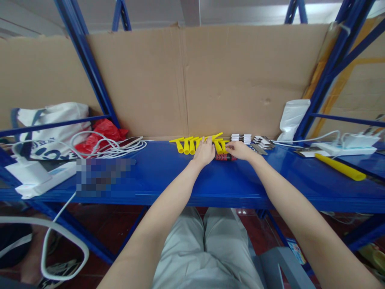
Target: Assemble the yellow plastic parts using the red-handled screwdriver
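Note:
Several yellow T-shaped plastic tools (186, 146) lie side by side in a row on the blue shelf, their round handle ends facing me. My left hand (205, 151) rests over the middle of the row with fingers stretched forward, hiding some of the tools. Just right of its fingertips, one yellow crosspiece (218, 135) sits tilted above the others. At the row's right end, my right hand (237, 150) has its fingertips pinched at the last yellow tool (224, 147). A red and black tool (224, 157) lies in front, between my hands, partly covered by the right one.
Small black-and-white packs (240, 138) and flat cards (263, 142) lie behind and right of my right hand. A yellow tube (341, 167) and power strip (345, 148) are farther right. Left are coiled white cable (120, 150), a red bag (100, 134) and a cloth bag (60, 124). Cardboard (234, 80) stands behind.

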Motion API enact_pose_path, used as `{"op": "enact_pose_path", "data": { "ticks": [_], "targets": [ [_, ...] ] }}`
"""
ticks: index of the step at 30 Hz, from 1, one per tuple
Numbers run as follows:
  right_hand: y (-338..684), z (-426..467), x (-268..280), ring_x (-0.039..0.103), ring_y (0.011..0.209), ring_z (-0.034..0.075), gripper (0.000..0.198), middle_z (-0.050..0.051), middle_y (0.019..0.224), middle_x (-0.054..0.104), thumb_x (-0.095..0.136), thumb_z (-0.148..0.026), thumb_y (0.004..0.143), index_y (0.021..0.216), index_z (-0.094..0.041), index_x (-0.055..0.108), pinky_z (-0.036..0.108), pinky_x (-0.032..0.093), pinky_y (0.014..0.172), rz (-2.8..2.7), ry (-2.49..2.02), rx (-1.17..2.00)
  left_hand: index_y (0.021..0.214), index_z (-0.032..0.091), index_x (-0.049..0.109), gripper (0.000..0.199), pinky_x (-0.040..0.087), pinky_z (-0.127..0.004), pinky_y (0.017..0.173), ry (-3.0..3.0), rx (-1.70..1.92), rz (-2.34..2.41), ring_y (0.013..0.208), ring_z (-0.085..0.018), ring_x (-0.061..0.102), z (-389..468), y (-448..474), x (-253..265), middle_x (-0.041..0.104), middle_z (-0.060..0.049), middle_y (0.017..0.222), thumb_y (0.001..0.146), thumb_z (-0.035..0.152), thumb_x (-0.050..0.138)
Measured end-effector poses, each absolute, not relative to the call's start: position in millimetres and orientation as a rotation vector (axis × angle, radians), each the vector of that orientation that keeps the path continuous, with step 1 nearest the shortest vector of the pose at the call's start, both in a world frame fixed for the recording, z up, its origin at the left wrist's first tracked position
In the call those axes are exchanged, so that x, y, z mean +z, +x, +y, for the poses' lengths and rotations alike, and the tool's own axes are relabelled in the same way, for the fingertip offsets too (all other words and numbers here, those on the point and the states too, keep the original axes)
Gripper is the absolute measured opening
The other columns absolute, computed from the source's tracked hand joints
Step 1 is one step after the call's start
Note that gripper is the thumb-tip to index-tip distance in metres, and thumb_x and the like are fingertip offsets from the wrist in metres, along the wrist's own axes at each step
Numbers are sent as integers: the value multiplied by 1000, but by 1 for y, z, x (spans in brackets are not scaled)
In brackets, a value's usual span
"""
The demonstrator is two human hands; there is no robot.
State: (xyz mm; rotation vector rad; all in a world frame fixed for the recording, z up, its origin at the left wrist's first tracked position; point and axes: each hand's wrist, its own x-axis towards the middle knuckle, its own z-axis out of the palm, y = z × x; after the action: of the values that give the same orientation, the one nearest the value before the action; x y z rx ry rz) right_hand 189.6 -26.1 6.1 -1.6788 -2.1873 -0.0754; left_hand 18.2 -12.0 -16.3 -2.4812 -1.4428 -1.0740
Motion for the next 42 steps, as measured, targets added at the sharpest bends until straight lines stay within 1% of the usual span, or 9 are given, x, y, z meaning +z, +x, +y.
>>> {"op": "enact_pose_path", "data": {
  "ticks": [6,10,17,21,24,29,35,38,42],
  "targets": [
    [185,-13,-3,63,98,20,31,15,112,66,47,-23,88,113,-10,62,30,46,87,-1880,-1517,177,137,12,39,46,32,-45,110,-2487,-1295,-1327,138,-26,31,-25,18,-7,43,-18,143,90,16,36],
    [182,-14,-1,63,90,16,31,13,109,66,39,-29,93,111,-12,58,27,49,78,-1621,-1403,481,135,18,41,46,34,-45,109,-2533,-1361,-1220,139,-23,31,-25,19,-8,42,-13,145,90,15,35],
    [181,-27,9,63,83,16,39,8,97,66,27,-47,94,105,-21,55,29,51,70,-1407,-1143,1030,128,15,51,42,32,-40,112,-2709,-1237,-953,138,-20,32,-34,24,-9,51,-11,138,88,10,36],
    [187,-22,11,62,83,17,39,7,94,64,29,-51,92,100,-22,53,30,51,70,-1316,-1116,992,124,18,56,43,32,-42,112,-2748,-1201,-843,136,-19,37,-35,25,-10,55,-7,134,86,9,37],
    [194,-16,10,62,80,16,27,6,92,63,32,-42,92,95,-22,49,30,52,68,-1174,-1105,977,119,19,61,43,36,-42,110,-2768,-1143,-823,131,-19,43,-34,25,-11,60,-4,129,82,7,41],
    [196,-14,9,60,71,13,15,5,88,62,36,-33,93,87,-21,44,25,51,62,-960,-1101,963,106,17,69,36,45,-37,100,-2735,-1143,-910,109,-19,60,-32,26,-10,68,-6,112,81,8,44],
    [186,-23,13,58,56,7,14,-1,74,60,51,-26,89,79,-20,44,17,47,51,-945,-1033,903,83,17,70,27,49,-34,88,-2501,-1375,-1107,92,-18,61,-24,23,-8,67,-6,91,80,8,44],
    [180,-29,16,57,50,7,14,-2,67,60,52,-22,89,77,-18,47,17,47,47,-944,-998,936,90,15,67,23,48,-32,86,-2417,-1462,-1142,92,-17,59,-20,21,-9,62,-7,93,81,10,45],
    [171,-34,16,57,48,7,15,-1,63,62,52,-18,89,74,-16,51,17,49,49,-1034,-995,1012,109,12,58,29,44,-34,95,-2500,-1371,-1129,107,-20,56,-19,22,-11,60,-10,109,81,18,52]
  ]
}}
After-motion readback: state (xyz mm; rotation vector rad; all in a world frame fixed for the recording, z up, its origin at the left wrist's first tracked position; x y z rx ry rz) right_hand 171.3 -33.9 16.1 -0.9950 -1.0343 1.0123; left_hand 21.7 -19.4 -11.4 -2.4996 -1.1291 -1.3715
